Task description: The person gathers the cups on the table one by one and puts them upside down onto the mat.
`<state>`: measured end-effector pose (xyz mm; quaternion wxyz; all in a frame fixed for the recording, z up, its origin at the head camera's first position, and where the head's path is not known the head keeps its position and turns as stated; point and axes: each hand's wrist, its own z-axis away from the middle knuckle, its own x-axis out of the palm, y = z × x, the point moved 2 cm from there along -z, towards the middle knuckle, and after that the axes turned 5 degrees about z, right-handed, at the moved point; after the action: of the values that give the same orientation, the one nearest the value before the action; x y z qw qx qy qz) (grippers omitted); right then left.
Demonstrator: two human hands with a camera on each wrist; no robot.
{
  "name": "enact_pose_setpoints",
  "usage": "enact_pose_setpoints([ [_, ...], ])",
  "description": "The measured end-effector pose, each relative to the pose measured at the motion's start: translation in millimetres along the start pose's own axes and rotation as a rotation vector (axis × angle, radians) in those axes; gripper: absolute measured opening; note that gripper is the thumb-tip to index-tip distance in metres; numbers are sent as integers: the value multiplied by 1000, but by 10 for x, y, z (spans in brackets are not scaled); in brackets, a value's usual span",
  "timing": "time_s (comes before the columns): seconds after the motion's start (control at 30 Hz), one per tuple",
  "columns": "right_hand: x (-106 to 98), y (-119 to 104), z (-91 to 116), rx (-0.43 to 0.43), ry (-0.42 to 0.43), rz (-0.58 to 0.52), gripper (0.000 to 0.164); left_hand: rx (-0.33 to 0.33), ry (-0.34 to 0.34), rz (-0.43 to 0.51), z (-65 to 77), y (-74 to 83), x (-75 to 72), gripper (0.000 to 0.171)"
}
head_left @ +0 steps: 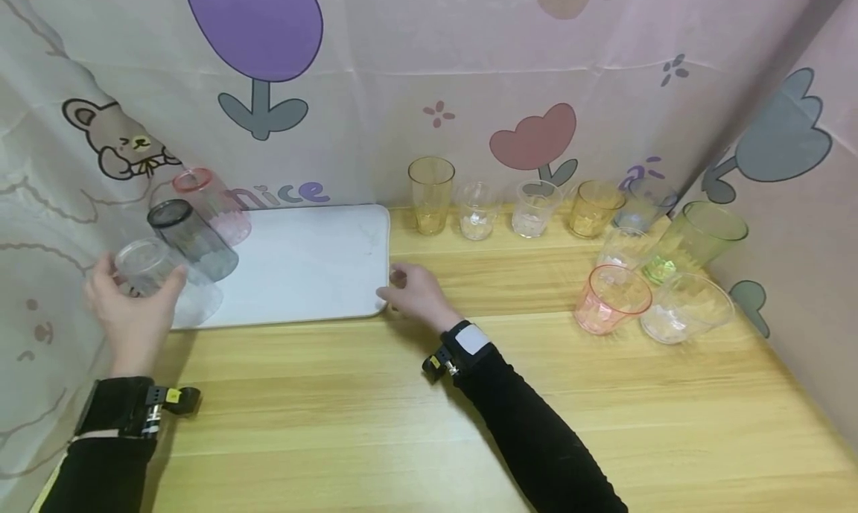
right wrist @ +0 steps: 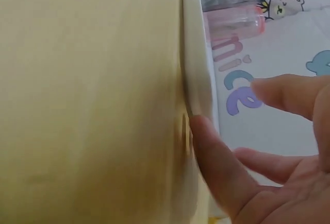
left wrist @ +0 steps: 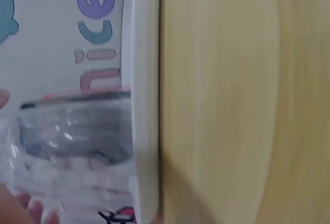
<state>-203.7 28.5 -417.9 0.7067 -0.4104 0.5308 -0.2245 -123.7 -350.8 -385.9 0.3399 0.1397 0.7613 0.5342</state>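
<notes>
At the left end of the white tray point(head_left: 315, 275), my left hand point(head_left: 130, 312) holds a clear glass point(head_left: 194, 297) between thumb and fingers. The same clear glass point(left wrist: 72, 177) is in the left wrist view, its base by the tray's rim. Just behind it stand a grey glass point(head_left: 201, 245) and a pink-rimmed glass point(head_left: 224, 211), both on the tray. My right hand point(head_left: 421, 295) is at the tray's near right corner. In the right wrist view its thumb point(right wrist: 216, 157) touches the tray's edge, and the other fingers stand apart with nothing between them.
Along the back stand a tall amber glass point(head_left: 432, 196), two small clear glasses and a short amber glass point(head_left: 594, 209). At the right cluster a green glass point(head_left: 697, 237), a pink glass point(head_left: 611, 301), a wide clear glass point(head_left: 690, 308) and others. Printed curtain point(head_left: 402, 36) borders the wooden table point(head_left: 322, 424).
</notes>
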Motion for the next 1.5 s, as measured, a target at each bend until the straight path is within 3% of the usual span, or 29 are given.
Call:
enact_pose_setpoints([
  [0.13,-94,-63,3,-99,81,-81,63,159,100,140,170,184,28,84],
  [0.23,-204,-137,16,-194,187,-96,60,369,172,242,345,403,110,78],
  [0.37,-388,-200,39,-306,354,-107,54,587,185,314,556,646,315,75],
  [0.57,-694,-189,51,-431,545,-137,51,722,46,353,737,740,795,79],
  [0.77,-1006,-99,-13,-450,692,-147,51,856,-146,309,973,834,1304,71],
  [0.83,-1109,-58,-43,-438,739,-139,52,871,-227,278,1052,879,1438,70],
  [0.93,-1260,20,-104,-407,802,-112,56,858,-406,218,1148,948,1614,69],
  [1.07,-1409,137,-209,-341,846,-64,64,821,-646,3,1252,1023,1790,69],
  [1.13,-1448,197,-270,-295,839,-48,70,806,-722,-128,1295,1041,1857,68],
  [1.27,-1458,315,-392,-171,749,-78,87,732,-810,-307,1340,1042,1965,64],
  [1.5,-1417,497,-500,-19,628,-92,106,592,-881,-456,1350,924,2069,59],
])
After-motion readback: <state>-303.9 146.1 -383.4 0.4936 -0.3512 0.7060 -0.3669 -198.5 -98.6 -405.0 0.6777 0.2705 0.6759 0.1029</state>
